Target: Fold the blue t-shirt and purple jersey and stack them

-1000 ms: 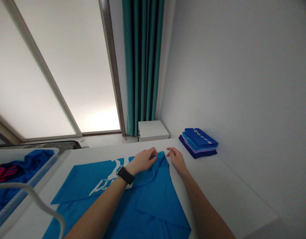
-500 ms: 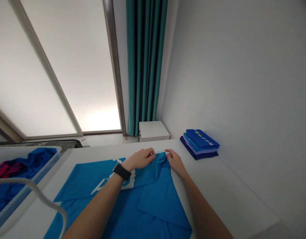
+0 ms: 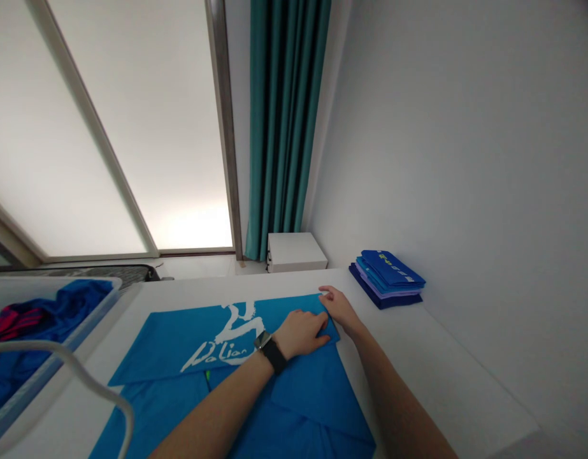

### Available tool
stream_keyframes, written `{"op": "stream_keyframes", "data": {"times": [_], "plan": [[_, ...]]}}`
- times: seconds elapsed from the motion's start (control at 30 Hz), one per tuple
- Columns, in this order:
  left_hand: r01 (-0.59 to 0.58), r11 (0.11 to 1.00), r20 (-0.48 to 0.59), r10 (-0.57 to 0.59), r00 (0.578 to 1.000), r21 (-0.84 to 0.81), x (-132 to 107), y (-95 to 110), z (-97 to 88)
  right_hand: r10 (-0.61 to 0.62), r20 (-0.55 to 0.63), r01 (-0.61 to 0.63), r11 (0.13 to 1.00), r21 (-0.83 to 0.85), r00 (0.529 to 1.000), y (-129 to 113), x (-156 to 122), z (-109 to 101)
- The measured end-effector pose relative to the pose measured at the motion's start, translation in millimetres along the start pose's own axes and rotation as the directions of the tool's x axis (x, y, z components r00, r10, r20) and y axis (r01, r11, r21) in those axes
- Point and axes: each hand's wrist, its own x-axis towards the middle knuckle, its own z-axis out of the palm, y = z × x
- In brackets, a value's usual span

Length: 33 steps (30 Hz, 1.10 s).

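Note:
A blue T-shirt (image 3: 174, 338) with white brush-style lettering lies on the white table (image 3: 418, 376), its far part folded over into a band. My left hand (image 3: 303, 331), a dark watch (image 3: 271, 352) on its wrist, rests on this band near the right end. Its fingers are curled and the thumb is bent at the cloth's edge. At the far right corner of the shirt, my right hand (image 3: 340, 309) pinches the fabric between thumb and fingers. My forearms cover some of the shirt's nearer part.
On the right by the wall sits a stack of folded clothes (image 3: 387, 278). A plastic bin (image 3: 90, 328) with blue and red clothes stands at the left, a white cable (image 3: 78, 376) in front of it. Behind the table are a white cabinet (image 3: 296, 252) and a green curtain (image 3: 286, 127).
My left hand has moved right and nearer to me along the folded band, uncovering more lettering. The bunched cloth at the right corner now lies flatter. My right hand stays at the corner.

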Motion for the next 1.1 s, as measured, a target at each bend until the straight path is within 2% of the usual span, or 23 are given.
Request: {"op": "stream_keyframes", "data": {"times": [0.27,0.4,0.53,0.7,0.97,1.1], "plan": [[0.043,0.996,0.011,-0.042,0.999,-0.074,0,-22,-7.9,0.000,0.018,0.001,0.998,-0.067,1.000,-1,14,-2],[0.049,0.997,0.017,-0.048,0.999,-0.058,-1,-24,-6.7,-0.036,0.003,0.036,0.985,-0.170,0.999,1,14,0],[0.076,0.997,-0.041,-0.077,0.996,-0.027,-2,-31,-4.4,-0.093,-0.020,0.082,0.950,-0.303,0.996,2,8,3],[0.093,0.996,-0.112,-0.092,0.989,0.007,-4,-39,-2.0,-0.158,0.015,0.146,0.864,-0.482,0.987,-2,-2,6],[0.102,0.995,-0.094,-0.101,0.990,0.005,-6,-43,-7.6,-0.158,0.069,0.164,0.725,-0.669,0.985,-13,-14,-3],[0.119,0.992,-0.089,-0.116,0.989,0.029,-5,-41,-10.8,-0.233,0.026,0.161,0.584,-0.796,0.972,-27,-25,-4]]}}
